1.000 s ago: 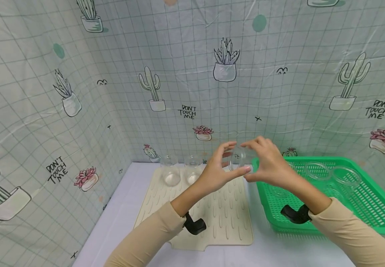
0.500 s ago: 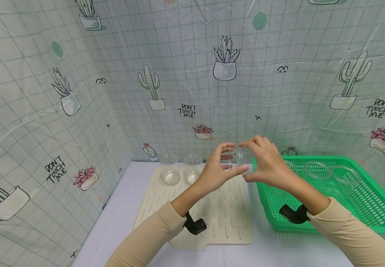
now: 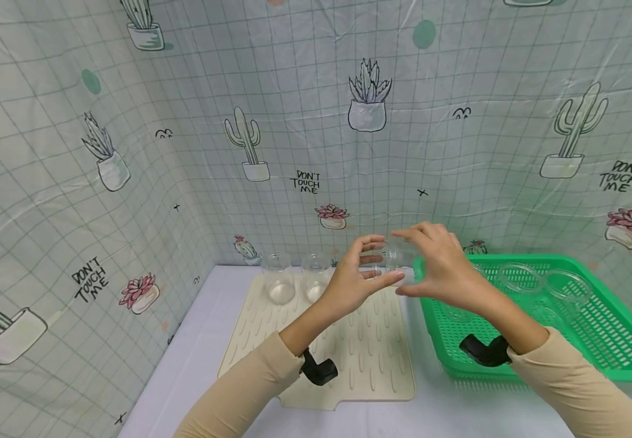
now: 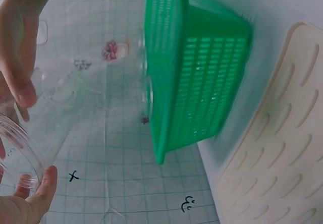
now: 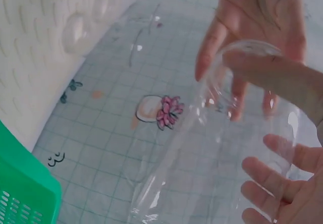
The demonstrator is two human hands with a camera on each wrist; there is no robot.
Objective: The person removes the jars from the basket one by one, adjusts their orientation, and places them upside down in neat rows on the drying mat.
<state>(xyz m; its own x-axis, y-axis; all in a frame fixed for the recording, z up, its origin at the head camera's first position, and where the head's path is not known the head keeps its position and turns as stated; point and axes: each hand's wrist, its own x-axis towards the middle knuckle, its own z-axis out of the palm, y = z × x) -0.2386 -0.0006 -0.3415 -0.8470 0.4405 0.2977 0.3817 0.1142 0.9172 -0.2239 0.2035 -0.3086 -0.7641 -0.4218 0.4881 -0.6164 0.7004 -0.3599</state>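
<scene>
A clear, see-through jar (image 3: 398, 254) lies sideways between my two hands, raised over the back right of the pale mat (image 3: 356, 353). My left hand (image 3: 351, 277) curves its fingers and thumb round the left end. In the left wrist view, the ringed rim (image 4: 22, 146) of the jar shows beside the left fingers (image 4: 43, 193). Gripping the right end is my right hand (image 3: 444, 261). Its thumb (image 5: 272, 80) lies across the jar in the right wrist view, and its fingers curl at the far side.
Two clear jars, a left one (image 3: 280, 289) and a right one (image 3: 316, 286), stand at the back of the mat. On the right a green basket (image 3: 441, 359) holds several more clear vessels. Behind the table hangs a patterned sheet (image 3: 370, 158).
Both hands keep their hold on the jar and shift very slightly left. The head view drifts a little; the mat, basket and standing jars stay in place.
</scene>
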